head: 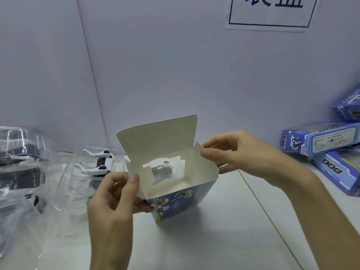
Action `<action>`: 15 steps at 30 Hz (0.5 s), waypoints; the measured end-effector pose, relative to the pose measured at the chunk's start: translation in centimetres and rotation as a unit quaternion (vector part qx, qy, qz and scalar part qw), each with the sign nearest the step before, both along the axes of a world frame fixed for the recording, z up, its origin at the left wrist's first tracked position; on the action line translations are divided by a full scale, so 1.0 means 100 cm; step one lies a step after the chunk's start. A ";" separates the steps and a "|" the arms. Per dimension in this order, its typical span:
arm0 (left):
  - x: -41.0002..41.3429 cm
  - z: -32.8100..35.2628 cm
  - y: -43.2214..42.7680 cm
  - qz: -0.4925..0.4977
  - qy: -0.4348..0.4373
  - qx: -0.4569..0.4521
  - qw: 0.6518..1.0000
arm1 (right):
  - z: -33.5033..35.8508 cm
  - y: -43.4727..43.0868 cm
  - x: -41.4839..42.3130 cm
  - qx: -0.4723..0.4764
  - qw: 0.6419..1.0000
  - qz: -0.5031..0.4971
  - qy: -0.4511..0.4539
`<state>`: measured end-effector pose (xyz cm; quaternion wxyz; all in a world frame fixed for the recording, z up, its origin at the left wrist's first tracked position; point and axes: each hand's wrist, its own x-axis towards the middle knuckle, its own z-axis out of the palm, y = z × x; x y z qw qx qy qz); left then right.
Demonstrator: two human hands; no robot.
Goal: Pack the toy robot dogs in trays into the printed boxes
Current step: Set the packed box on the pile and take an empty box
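The left hand pinches the left flap of the open box, which stands on the table. The right hand pinches its right flap. Beyond, at left, a dog lies in a clear tray. Other boxes are piled far right.

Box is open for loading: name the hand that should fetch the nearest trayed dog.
Left. The left hand pinches the flap of the open blue printed cardboard box beside the clear plastic tray holding a black-and-white toy robot dog. The right hand pinches the opposite flap and could steady the box.
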<state>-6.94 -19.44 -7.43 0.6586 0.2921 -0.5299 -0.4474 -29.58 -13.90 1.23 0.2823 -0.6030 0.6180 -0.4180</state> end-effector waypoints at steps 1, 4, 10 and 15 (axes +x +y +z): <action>0.001 0.001 -0.001 -0.008 0.004 0.013 1.000 | 0.000 -0.001 0.000 -0.008 1.000 -0.005 -0.014; 0.003 0.002 -0.004 -0.039 0.016 0.050 0.998 | -0.001 -0.003 0.002 -0.014 0.999 -0.036 -0.034; 0.004 0.001 -0.006 -0.097 0.018 0.070 0.993 | -0.002 -0.005 -0.001 0.007 0.998 -0.061 -0.002; 0.005 -0.007 -0.017 -0.164 0.044 0.141 0.975 | -0.017 -0.013 -0.020 0.013 0.995 -0.050 -0.087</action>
